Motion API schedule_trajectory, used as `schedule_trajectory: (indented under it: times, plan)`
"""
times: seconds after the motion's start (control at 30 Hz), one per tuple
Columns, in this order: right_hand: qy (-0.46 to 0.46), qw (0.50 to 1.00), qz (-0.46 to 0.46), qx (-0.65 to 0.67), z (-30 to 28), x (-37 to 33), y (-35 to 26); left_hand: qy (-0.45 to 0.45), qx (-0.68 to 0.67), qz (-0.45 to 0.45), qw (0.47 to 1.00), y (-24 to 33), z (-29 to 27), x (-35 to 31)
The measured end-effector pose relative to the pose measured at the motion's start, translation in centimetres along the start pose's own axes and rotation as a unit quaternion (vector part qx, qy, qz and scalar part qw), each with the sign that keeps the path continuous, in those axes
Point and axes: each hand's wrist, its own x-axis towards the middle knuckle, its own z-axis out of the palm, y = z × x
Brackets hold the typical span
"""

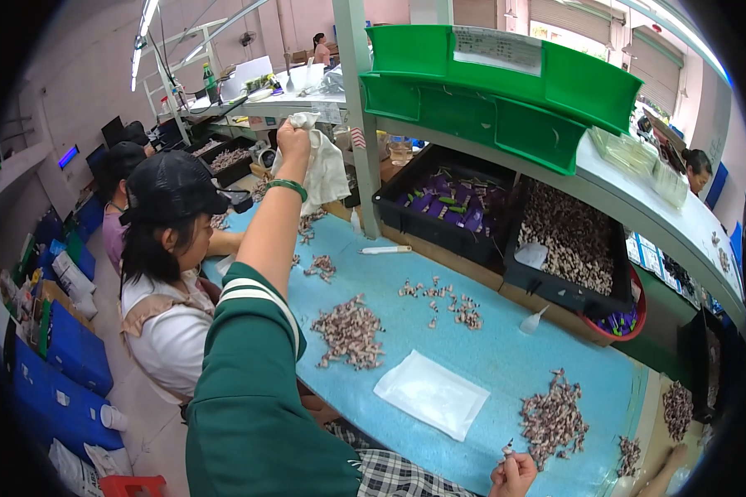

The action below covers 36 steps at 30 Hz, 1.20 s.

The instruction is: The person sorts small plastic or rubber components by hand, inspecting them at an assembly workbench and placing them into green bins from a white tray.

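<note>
My left hand (293, 142), with a green bracelet at the wrist, is raised high and closed on a white cloth (327, 170) that hangs down beside the grey post. Low at the front right, my right hand (514, 475) pinches a small pale piece with a dark tip (507, 448). Just beyond that hand lies a heap of small brown-and-white pieces (555, 418) on the blue table mat (489, 348). A flat white packet or folded sheet (433, 394) rests left of this heap. Another heap (348, 333) of similar pieces lies farther left, with loose ones (448, 305) scattered beyond.
Black bins hold purple-and-green pieces (460, 203) and many small brown pieces (572, 228). Green trays (497, 99) sit on the shelf above. A white pen-like tool (385, 249) and a nozzle bottle (533, 320) lie about. A co-worker (174, 273) sits left; another person's forearm (663, 476) reaches in at right.
</note>
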Motion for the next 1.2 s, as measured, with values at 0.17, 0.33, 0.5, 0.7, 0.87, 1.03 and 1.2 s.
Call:
schedule_trajectory:
  times: [0.17, 0.33, 0.5, 0.7, 0.87, 1.03, 1.2]
  plan:
    - [0.043, 0.995, 0.0, -0.095, 1.3, 1.6, 0.2, -0.028, -0.165, -0.099, 0.981, -5.7, 4.3, 0.6]
    - [0.031, 0.994, 0.033, -0.096, 3.9, 3.3, -0.8, -0.084, -0.263, -0.233, 0.932, -12.9, 5.2, -2.6]
    - [0.031, 0.995, 0.042, -0.085, 5.0, 5.1, -0.3, -0.211, 0.155, -0.008, 0.965, -17.4, 3.6, -8.5]
    - [-0.036, 0.988, 0.007, -0.149, 6.1, 5.3, -1.2, -0.446, 0.473, -0.099, 0.753, -11.9, 1.7, -8.1]
    - [-0.037, 0.987, -0.021, -0.157, 6.4, 4.1, -1.5, -0.543, 0.574, -0.096, 0.605, -7.3, 0.2, -6.6]
    - [-0.072, 0.989, -0.03, -0.124, 5.7, 2.7, -1.2, -0.604, 0.383, -0.014, 0.699, -9.3, -1.4, -8.8]
    - [-0.066, 0.99, -0.031, -0.118, 3.8, 2.0, -0.3, -0.524, 0.376, 0.038, 0.763, -5.1, -2.3, -11.6]
